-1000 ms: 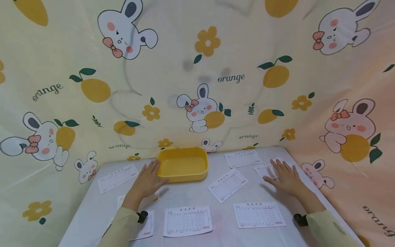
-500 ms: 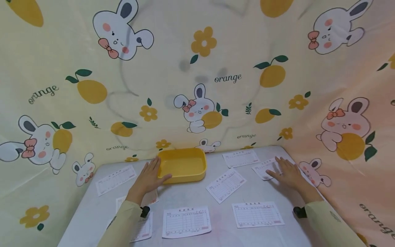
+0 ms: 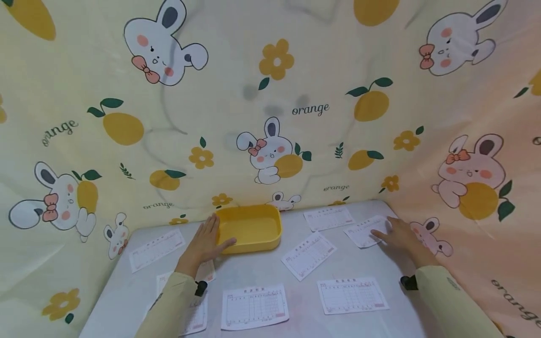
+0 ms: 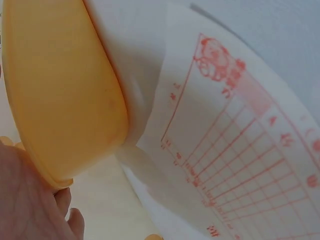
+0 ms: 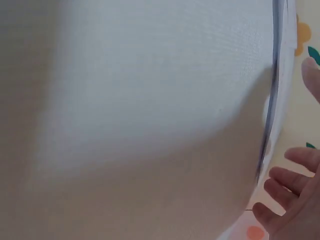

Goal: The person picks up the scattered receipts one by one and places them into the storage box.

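A yellow plastic tray (image 3: pixel 250 246) stands at the back of the white table. Against its left end lies my left hand (image 3: pixel 204 241), fingers straight and thumb stretched along the near side; the left wrist view has the hand (image 4: pixel 30 200) beside the tray's rim (image 4: pixel 62 181). At the back right, my right hand (image 3: pixel 397 233) hovers by a printed paper slip (image 3: pixel 364 232), thumb over its right part. Whether it touches the slip is unclear. In the right wrist view the right hand's fingers (image 5: pixel 290 181) are spread and slightly bent, with nothing held.
More printed slips lie about the table (image 3: pixel 304 324): one at back left (image 3: pixel 156 249), one at the back (image 3: pixel 328 218), one slanted mid-table (image 3: pixel 308 256), two near the front (image 3: pixel 255 307), (image 3: pixel 352 295). Others lie partly under the left forearm. A patterned curtain (image 3: pixel 228 70) surrounds the table.
My right hand has shifted right across the slip at back right, uncovering more of it, and its fingers look less spread. The left hand stays at the tray. The head view has turned slightly.
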`<state>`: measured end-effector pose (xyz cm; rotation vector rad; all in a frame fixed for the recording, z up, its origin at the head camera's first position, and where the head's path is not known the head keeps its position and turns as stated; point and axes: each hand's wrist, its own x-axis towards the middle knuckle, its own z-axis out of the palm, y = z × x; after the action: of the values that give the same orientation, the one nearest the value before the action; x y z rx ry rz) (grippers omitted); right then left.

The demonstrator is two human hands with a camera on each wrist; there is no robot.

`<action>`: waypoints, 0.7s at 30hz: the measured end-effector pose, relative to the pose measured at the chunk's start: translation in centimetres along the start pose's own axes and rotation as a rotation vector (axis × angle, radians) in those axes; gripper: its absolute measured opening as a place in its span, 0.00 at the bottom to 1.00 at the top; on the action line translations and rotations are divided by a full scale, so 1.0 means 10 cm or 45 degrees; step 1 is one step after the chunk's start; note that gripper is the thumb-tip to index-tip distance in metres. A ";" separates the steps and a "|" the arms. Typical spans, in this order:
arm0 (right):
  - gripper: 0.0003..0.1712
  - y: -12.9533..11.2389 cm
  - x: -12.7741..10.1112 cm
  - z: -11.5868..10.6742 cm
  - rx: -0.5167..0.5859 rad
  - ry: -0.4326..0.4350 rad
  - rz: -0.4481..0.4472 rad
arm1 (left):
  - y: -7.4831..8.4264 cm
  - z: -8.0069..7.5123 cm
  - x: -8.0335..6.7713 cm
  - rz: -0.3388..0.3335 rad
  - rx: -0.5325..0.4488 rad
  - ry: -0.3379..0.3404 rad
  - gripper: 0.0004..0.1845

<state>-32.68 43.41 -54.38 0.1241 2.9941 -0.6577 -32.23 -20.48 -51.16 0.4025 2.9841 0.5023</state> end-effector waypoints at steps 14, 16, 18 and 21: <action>0.68 0.12 0.04 0.03 0.021 0.034 0.048 | 0.02 0.04 0.02 -0.078 -0.088 -0.022 0.66; 0.67 0.11 0.02 0.02 0.034 0.043 0.062 | 0.02 0.05 0.02 -0.090 -0.095 -0.019 0.66; 0.66 0.10 0.01 0.00 0.040 0.047 0.072 | 0.03 0.06 0.01 -0.091 -0.098 -0.012 0.66; 0.65 0.07 -0.02 -0.02 0.068 0.046 0.086 | 0.03 0.06 0.01 -0.086 -0.087 -0.002 0.65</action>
<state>-32.45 44.11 -54.43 0.2422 2.9925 -0.7360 -32.15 -19.99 -51.67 0.2948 2.9574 0.5943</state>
